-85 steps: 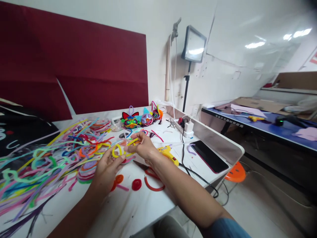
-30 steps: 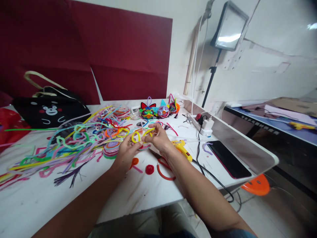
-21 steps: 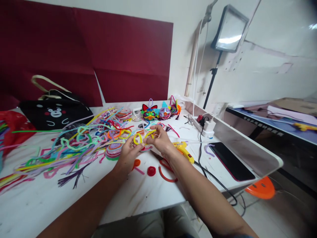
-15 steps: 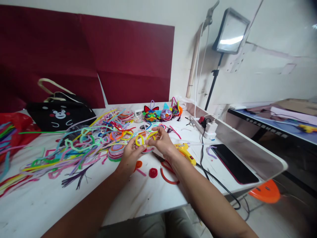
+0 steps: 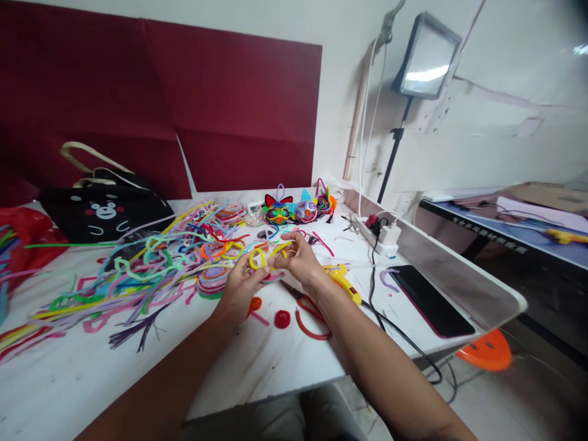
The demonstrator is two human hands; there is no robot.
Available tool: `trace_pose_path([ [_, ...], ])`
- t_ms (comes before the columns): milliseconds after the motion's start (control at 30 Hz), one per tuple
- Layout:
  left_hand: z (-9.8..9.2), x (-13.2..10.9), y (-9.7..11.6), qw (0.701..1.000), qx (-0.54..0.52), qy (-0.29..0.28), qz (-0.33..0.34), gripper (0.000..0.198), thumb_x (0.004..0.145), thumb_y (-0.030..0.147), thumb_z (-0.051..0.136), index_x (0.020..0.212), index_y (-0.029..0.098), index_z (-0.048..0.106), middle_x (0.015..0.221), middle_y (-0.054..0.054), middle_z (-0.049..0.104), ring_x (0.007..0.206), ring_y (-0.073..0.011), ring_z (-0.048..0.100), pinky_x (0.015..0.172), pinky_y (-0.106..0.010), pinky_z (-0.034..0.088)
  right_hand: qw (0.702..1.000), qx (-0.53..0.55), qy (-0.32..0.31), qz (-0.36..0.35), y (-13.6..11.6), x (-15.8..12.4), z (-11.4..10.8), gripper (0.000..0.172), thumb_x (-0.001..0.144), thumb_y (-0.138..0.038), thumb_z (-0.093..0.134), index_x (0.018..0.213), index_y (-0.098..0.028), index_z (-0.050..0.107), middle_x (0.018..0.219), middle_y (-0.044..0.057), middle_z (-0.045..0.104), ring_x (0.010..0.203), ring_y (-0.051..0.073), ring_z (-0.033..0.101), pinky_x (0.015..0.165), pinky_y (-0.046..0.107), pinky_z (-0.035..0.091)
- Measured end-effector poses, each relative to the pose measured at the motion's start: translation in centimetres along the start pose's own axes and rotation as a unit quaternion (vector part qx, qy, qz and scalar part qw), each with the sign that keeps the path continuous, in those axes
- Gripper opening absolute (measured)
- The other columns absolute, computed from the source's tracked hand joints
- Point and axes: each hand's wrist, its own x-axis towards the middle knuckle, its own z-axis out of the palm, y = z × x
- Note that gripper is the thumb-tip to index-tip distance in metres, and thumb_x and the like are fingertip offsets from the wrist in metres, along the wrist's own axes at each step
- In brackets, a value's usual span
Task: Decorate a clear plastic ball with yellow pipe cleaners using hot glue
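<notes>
Because the yellow pipe cleaner is soft and springy, both hands grip it at once, just left of the yellow glue gun and raised a little off the white table. The left hand is closed in a pinch, thumb and fingertips on the lower bend of 1 loop. The right hand is likewise curled shut, pinching the other end, so the wire holds its 2 curved loops between them. The strand looks fuzzy and thin, bent into rounded arcs.

The glue gun lies on its side with its cord trailing toward the table's near edge, probably parked within the right arm's reach. Near it on the left, 1 red coil, 1 orange coil and a red curved piece lie flat: tight fuzzy spirals and a half ring. Further left of the gun sprawls a tangled heap of pipe cleaners in many colours, some straight, some wavy. Beyond the gun, by the wall, stand small bright figures of wound strands. Right of the gun a dark, glossy phone lies flat.
</notes>
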Motion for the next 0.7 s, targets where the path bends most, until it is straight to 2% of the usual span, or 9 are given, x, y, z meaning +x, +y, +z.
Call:
trace_pose_path([
  [333, 0.02, 0.09, 0.12, 1.0, -0.006, 0.01, -0.008, 0.062, 0.057, 0.025, 0.081, 0.115, 0.019, 0.06, 0.092, -0.003, 0.071, 0.08, -0.0191, 0.071, 0.065, -0.026, 0.057, 1.0, -0.009, -0.017, 0.012, -0.31, -0.18, -0.08, 0.072, 0.043, -0.02, 0.086, 0.106, -0.024, 0.05, 0.082, -0.007, 0.053, 0.069, 0.012, 0.057, 0.063, 0.027, 0.046],
  [500, -0.02, 0.18, 0.02, 1.0, -0.004, 0.015, -0.005, 0.059, 0.058, 0.025, 0.08, 0.113, 0.019, 0.061, 0.092, -0.003, 0.07, 0.078, -0.0175, 0.07, 0.061, -0.023, 0.055, 1.0, -0.01, -0.021, 0.008, -0.13, -0.13, 0.01, 0.073, 0.043, -0.019, 0.085, 0.107, -0.024, 0.05, 0.083, -0.007, 0.053, 0.07, 0.013, 0.057, 0.064, 0.028, 0.046],
  [700, 0.08, 0.15, 0.17, 1.0, -0.005, 0.013, -0.009, 0.059, 0.055, 0.025, 0.081, 0.11, 0.019, 0.061, 0.086, -0.001, 0.07, 0.073, -0.0153, 0.068, 0.063, -0.023, 0.056, 1.0, -0.008, -0.018, 0.008, 0.2, 0.11, -0.05, 0.071, 0.044, -0.019, 0.085, 0.107, -0.023, 0.051, 0.083, -0.007, 0.053, 0.07, 0.013, 0.058, 0.066, 0.029, 0.047],
])
